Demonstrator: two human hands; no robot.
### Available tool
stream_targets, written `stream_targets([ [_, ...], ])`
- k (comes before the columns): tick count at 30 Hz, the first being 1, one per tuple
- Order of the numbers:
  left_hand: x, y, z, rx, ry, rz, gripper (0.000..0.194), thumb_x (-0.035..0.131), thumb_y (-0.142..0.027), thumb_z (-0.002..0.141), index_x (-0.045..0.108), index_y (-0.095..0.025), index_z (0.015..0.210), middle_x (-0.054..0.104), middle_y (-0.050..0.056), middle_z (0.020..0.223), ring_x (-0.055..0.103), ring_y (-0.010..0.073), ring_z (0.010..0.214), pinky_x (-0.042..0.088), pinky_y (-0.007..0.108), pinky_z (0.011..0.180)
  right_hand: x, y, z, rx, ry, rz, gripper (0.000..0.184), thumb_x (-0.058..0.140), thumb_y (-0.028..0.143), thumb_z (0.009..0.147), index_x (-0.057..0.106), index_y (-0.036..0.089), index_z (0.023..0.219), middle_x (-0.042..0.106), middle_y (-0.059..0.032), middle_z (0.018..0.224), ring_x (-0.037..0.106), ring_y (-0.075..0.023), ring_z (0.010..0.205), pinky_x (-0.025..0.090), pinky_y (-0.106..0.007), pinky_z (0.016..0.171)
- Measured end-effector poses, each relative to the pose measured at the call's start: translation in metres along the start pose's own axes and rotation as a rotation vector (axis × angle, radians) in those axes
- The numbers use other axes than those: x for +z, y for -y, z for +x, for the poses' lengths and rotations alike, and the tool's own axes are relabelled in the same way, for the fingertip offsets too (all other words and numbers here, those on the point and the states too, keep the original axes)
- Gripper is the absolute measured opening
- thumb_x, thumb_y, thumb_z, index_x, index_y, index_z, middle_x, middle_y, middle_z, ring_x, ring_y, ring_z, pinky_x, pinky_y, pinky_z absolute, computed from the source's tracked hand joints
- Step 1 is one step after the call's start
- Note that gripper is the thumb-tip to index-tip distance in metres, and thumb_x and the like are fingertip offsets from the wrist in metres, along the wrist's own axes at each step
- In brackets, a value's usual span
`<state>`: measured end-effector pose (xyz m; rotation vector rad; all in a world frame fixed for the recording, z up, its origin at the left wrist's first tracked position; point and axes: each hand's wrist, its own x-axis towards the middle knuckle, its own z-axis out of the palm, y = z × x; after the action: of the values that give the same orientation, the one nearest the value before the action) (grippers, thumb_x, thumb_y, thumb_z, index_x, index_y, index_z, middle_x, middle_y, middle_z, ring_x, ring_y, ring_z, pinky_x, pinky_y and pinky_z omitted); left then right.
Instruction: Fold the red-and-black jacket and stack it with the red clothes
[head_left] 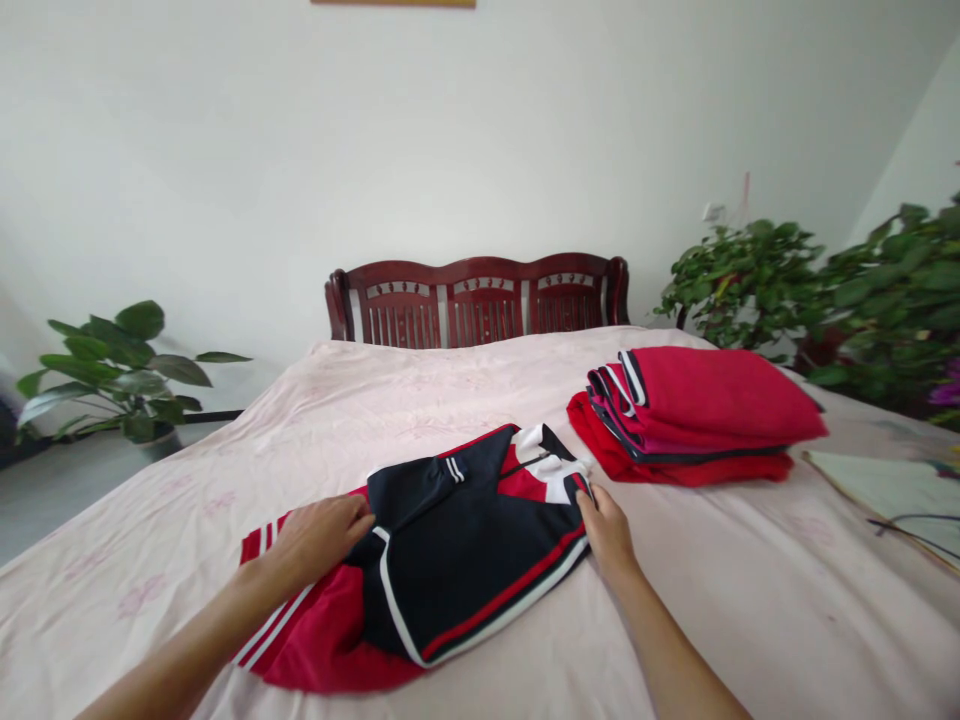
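Note:
A navy and red jacket (pixel 465 550) with white trim lies partly folded on the pink bedspread, its white-lined collar toward the right. At its left part, near the red hem with white stripes, my left hand (pixel 330 535) is closed on the fabric. My right hand (pixel 606 525) pinches the jacket's edge by the collar, thumb on top. Just beyond that hand sits a stack of folded red clothes (pixel 712 410) with navy and white edges.
The pink bedspread (pixel 360 400) reaches back to a carved dark-red wooden seat back (pixel 484 295) against the wall. A potted plant (pixel 146 385) stands at left, leafy plants (pixel 750 280) at right. Near the right edge lies a pale flat pad or book (pixel 877 480) with a dark cord on it.

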<state>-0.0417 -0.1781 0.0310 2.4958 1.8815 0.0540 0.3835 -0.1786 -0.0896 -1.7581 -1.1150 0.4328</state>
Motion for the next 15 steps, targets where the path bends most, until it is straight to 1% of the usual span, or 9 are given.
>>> stream_targets([
  [1, 0.007, -0.014, 0.008, 0.002, 0.04, 0.015, 0.035, 0.04, -0.048, 0.094, 0.066, -0.025, 0.097, 0.074, 0.007, 0.1, 0.068, 0.0258, 0.095, 0.044, 0.033, 0.075, 0.0, -0.001, 0.0, -0.005, 0.003, 0.007, 0.057, 0.041, 0.055, 0.079, 0.066, 0.017, 0.112, 0.07, -0.0123, 0.105, 0.062, -0.0313, 0.101, 0.046, -0.037, 0.084],
  [3, 0.024, -0.032, 0.023, 0.005, 0.065, 0.028, 0.035, 0.047, -0.047, 0.09, 0.066, -0.021, 0.103, 0.073, 0.012, 0.104, 0.068, 0.0301, 0.099, 0.046, 0.037, 0.078, 0.0, -0.002, 0.001, -0.014, 0.007, 0.022, 0.057, 0.042, 0.056, 0.078, 0.066, 0.017, 0.111, 0.07, -0.0122, 0.105, 0.063, -0.031, 0.101, 0.046, -0.037, 0.085],
  [5, 0.037, -0.039, 0.035, -0.008, 0.071, 0.026, 0.028, 0.054, -0.041, 0.087, 0.067, -0.019, 0.098, 0.073, 0.015, 0.102, 0.068, 0.0321, 0.098, 0.047, 0.039, 0.078, 0.0, -0.003, 0.001, -0.02, 0.004, 0.035, 0.057, 0.042, 0.056, 0.078, 0.066, 0.017, 0.112, 0.07, -0.0122, 0.107, 0.062, -0.031, 0.103, 0.046, -0.037, 0.087],
  [7, 0.043, -0.038, 0.045, -0.025, 0.072, 0.001, 0.016, 0.058, -0.032, 0.083, 0.067, -0.02, 0.088, 0.074, 0.012, 0.094, 0.069, 0.0304, 0.093, 0.047, 0.037, 0.077, 0.0, -0.004, 0.001, -0.022, -0.003, 0.048, 0.057, 0.043, 0.056, 0.079, 0.066, 0.017, 0.113, 0.07, -0.0122, 0.108, 0.062, -0.0313, 0.103, 0.046, -0.037, 0.088],
  [9, 0.041, -0.03, 0.054, -0.057, 0.053, -0.05, 0.012, 0.055, -0.029, 0.082, 0.065, -0.022, 0.08, 0.074, 0.007, 0.086, 0.07, 0.0264, 0.087, 0.047, 0.034, 0.074, 0.0, -0.004, 0.001, -0.022, -0.009, 0.059, 0.056, 0.044, 0.055, 0.078, 0.067, 0.017, 0.112, 0.071, -0.0119, 0.108, 0.063, -0.0314, 0.103, 0.047, -0.038, 0.087],
  [11, 0.032, -0.014, 0.061, -0.129, 0.002, -0.114, 0.019, 0.048, -0.03, 0.086, 0.063, -0.023, 0.077, 0.073, 0.005, 0.081, 0.07, 0.0228, 0.081, 0.046, 0.031, 0.071, 0.0, -0.004, 0.001, -0.022, -0.011, 0.069, 0.055, 0.045, 0.055, 0.078, 0.067, 0.017, 0.111, 0.071, -0.0114, 0.107, 0.063, -0.031, 0.102, 0.047, -0.037, 0.086],
  [13, 0.021, 0.007, 0.066, -0.241, -0.069, -0.184, 0.027, 0.039, -0.029, 0.09, 0.061, -0.021, 0.078, 0.072, 0.005, 0.079, 0.069, 0.0209, 0.077, 0.046, 0.029, 0.068, 0.0, -0.004, 0.001, -0.022, -0.012, 0.077, 0.054, 0.045, 0.055, 0.078, 0.068, 0.018, 0.11, 0.072, -0.0107, 0.106, 0.064, -0.0305, 0.101, 0.047, -0.036, 0.085],
  [15, 0.011, 0.026, 0.069, -0.369, -0.158, -0.252, 0.028, 0.036, -0.027, 0.09, 0.062, -0.019, 0.084, 0.072, 0.008, 0.081, 0.069, 0.0223, 0.077, 0.048, 0.031, 0.068, 0.001, -0.004, 0.001, -0.02, -0.017, 0.08, 0.053, 0.046, 0.054, 0.078, 0.068, 0.018, 0.11, 0.072, -0.0103, 0.105, 0.064, -0.0303, 0.1, 0.047, -0.036, 0.084],
])
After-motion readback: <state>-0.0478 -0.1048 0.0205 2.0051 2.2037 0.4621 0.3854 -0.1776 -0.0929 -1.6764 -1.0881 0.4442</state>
